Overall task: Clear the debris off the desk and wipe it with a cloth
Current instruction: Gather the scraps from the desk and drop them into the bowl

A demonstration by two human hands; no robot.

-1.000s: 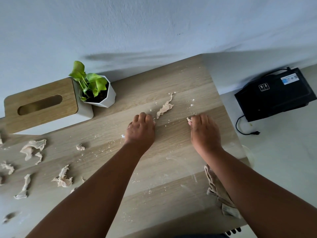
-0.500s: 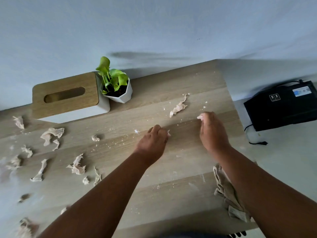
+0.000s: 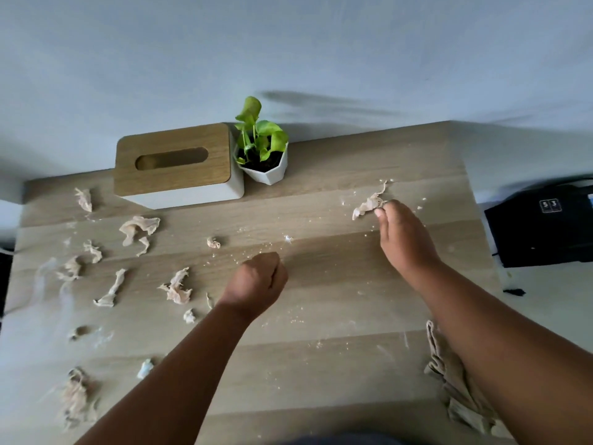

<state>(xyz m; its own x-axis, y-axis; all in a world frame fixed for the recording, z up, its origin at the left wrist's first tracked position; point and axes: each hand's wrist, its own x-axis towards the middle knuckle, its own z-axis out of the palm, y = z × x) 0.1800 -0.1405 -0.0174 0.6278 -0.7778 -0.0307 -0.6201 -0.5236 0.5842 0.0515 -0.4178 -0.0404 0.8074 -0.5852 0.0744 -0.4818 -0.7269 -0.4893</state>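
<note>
The wooden desk [image 3: 337, 303] is strewn with several torn beige paper scraps and fine crumbs. My right hand [image 3: 404, 242] reaches to the far right of the desk, its thumb and fingertips pinched on the end of a long paper scrap [image 3: 367, 205]. Near the desk's middle, my left hand [image 3: 256, 284] is curled into a fist; whatever is inside is hidden. More scraps lie to the left, such as a crumpled one [image 3: 176, 288] and a larger one [image 3: 138, 227]. A beige cloth [image 3: 455, 390] hangs over the front right edge, partly under my right forearm.
A white tissue box with a wooden lid [image 3: 173, 165] and a small plant in a white pot [image 3: 264, 162] stand at the back against the wall. A black device [image 3: 542, 229] with a cable sits on the floor to the right of the desk.
My right hand moved forward onto the long scrap. My left hand drew back and closed into a fist. The view swung left, showing more scraps.
</note>
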